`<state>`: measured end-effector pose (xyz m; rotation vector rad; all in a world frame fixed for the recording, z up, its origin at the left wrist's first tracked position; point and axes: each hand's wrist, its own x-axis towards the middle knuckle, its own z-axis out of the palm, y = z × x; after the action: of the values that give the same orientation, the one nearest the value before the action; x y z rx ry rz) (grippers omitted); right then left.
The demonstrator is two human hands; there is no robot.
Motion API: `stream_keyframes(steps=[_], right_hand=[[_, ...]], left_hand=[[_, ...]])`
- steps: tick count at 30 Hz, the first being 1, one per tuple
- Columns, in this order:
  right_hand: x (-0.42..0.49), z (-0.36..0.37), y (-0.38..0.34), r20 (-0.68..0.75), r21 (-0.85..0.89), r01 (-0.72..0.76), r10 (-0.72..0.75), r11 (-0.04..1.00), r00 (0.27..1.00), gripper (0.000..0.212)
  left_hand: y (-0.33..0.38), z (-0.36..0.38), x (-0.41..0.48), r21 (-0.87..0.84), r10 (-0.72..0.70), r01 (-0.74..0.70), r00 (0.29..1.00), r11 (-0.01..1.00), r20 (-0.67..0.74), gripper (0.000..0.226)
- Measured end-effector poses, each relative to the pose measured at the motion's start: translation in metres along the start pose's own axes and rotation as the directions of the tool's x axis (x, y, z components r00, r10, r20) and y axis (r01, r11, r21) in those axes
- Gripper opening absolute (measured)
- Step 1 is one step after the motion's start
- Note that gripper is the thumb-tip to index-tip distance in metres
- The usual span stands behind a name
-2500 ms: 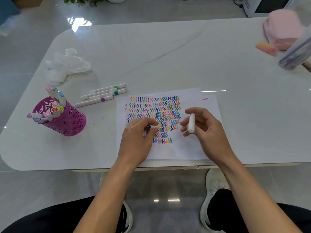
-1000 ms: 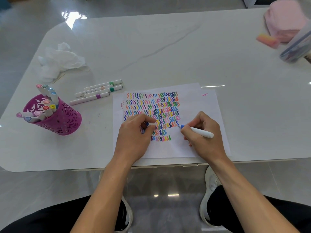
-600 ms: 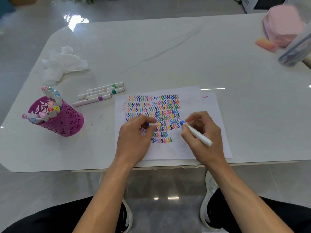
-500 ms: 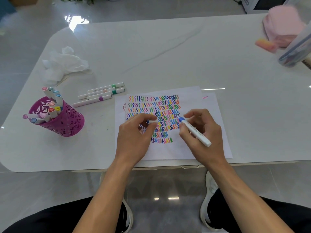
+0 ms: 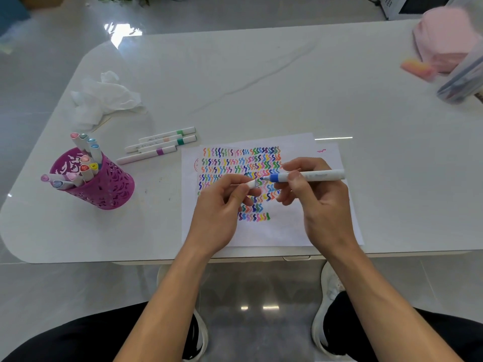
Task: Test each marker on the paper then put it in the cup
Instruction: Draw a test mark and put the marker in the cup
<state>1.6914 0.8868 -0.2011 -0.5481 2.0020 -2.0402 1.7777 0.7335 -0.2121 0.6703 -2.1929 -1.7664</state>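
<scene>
My right hand (image 5: 317, 202) grips a white marker with a blue band (image 5: 311, 176), held level above the paper (image 5: 287, 231), its blue tip pointing left. My left hand (image 5: 219, 210) pinches the marker's white cap (image 5: 251, 183), whose mouth sits just left of the tip. The paper is covered with rows of coloured squiggles. A purple lattice cup (image 5: 100, 185) at the left holds several markers. Several capped markers (image 5: 159, 145) lie on the table between cup and paper.
Crumpled white tissue (image 5: 104, 97) lies at the back left. A pink cloth (image 5: 447, 37), a pink-orange eraser (image 5: 415, 67) and a clear case (image 5: 462, 82) sit at the far right. The table's front edge (image 5: 261, 253) is right below the paper.
My right hand lifted the marker off the paper and turned it level, tip toward the left. My left hand rose and brought the cap up close to that tip.
</scene>
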Motion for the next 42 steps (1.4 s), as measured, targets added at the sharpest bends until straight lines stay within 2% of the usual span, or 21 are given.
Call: stream_keyframes(steps=[12,17,24,29,36,42], right_hand=[[-0.003,0.002,0.012,0.059,-0.073,-0.061,0.066,0.995,0.996,0.016],[-0.002,0.000,0.012,0.056,-0.025,-0.066,0.067,0.998,0.996,0.009],[-0.003,0.001,0.013,0.085,0.054,-0.085,0.080,0.995,0.993,0.011],[-0.005,0.005,0.016,0.084,0.118,-0.118,0.108,0.986,0.991,0.020],[-0.007,0.006,0.019,0.094,0.113,-0.133,0.123,0.985,0.988,0.016],[-0.002,0.005,0.017,0.121,0.075,-0.177,0.167,0.981,0.979,0.026]], left_hand=[[-0.002,0.001,-0.002,0.020,0.027,-0.028,0.996,0.999,0.087,0.016],[-0.001,0.000,-0.002,-0.095,0.000,0.009,0.996,0.995,0.093,0.013],[0.000,0.000,-0.004,-0.184,0.001,0.008,0.999,0.983,0.052,0.010],[0.000,0.002,-0.007,-0.210,-0.008,0.011,1.000,0.978,0.016,0.012],[-0.003,0.002,-0.008,-0.210,-0.015,0.017,1.000,0.978,0.013,0.009],[0.003,-0.005,-0.003,-0.175,0.052,-0.056,0.998,0.983,-0.027,0.004]])
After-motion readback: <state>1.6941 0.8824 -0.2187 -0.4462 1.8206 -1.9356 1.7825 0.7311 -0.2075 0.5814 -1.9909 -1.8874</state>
